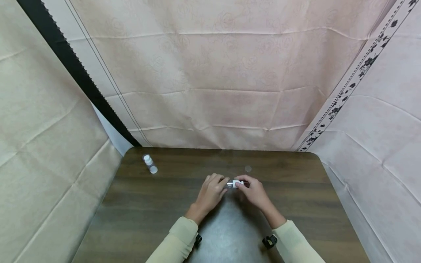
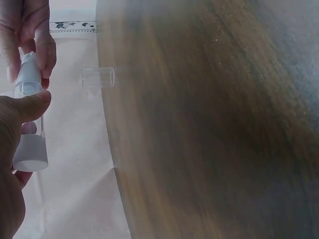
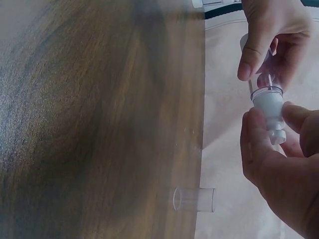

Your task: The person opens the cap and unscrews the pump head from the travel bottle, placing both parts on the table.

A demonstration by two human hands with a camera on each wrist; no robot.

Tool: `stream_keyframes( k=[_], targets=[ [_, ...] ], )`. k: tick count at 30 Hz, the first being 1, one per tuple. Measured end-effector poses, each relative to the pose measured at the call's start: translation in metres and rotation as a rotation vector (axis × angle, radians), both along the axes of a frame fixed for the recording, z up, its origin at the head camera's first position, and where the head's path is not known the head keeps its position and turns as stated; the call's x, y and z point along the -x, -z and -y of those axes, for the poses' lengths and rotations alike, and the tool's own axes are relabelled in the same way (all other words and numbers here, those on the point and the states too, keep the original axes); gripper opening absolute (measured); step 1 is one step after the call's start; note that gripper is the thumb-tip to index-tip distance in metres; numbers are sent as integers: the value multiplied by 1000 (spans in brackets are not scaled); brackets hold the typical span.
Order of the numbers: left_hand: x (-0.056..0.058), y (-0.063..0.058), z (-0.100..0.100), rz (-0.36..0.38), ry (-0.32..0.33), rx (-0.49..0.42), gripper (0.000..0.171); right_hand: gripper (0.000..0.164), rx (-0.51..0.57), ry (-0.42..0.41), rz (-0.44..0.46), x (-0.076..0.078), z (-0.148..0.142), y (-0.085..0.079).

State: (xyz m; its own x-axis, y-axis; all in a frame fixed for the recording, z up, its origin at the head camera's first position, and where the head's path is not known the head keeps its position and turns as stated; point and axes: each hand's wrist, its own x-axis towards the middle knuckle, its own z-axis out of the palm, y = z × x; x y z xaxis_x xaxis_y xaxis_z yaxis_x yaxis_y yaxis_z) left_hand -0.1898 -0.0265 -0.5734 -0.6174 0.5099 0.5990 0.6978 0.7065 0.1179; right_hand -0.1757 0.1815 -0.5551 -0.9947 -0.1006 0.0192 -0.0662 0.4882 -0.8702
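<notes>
My left hand (image 1: 212, 191) grips the clear body of a small pump bottle (image 1: 235, 183), held sideways above the table in the head view. In the left wrist view, the thumb lies across the bottle's clear body, above its white base (image 2: 31, 155). My right hand (image 3: 294, 154) pinches the white pump top (image 3: 269, 104) at the other end between thumb and fingers. The pump top sits at the mouth of the body, with a thin tube showing inside. A clear cylindrical cap (image 3: 195, 199) stands apart on the table, beyond the hands.
Another small bottle with a white top (image 1: 150, 164) is at the far left of the wooden table (image 1: 138, 219). Pale cloth (image 1: 213, 73) hangs behind the table's far edge and along both sides. Both wrists wear black straps (image 1: 269, 241).
</notes>
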Motion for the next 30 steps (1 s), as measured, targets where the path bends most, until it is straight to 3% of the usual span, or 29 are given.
stream_keyframes(
  k=[14,20,30],
  targets=[
    [-1,-2,-4,-20,-23,-29,37,13,20,18,-56,1,1,-1],
    [-3,-5,-5,0,-27,-39,37,14,43,27,-65,-1,0,1],
    [-4,-8,-4,66,-15,-72,37,20,68,34,-153,-5,0,2]
  ],
)
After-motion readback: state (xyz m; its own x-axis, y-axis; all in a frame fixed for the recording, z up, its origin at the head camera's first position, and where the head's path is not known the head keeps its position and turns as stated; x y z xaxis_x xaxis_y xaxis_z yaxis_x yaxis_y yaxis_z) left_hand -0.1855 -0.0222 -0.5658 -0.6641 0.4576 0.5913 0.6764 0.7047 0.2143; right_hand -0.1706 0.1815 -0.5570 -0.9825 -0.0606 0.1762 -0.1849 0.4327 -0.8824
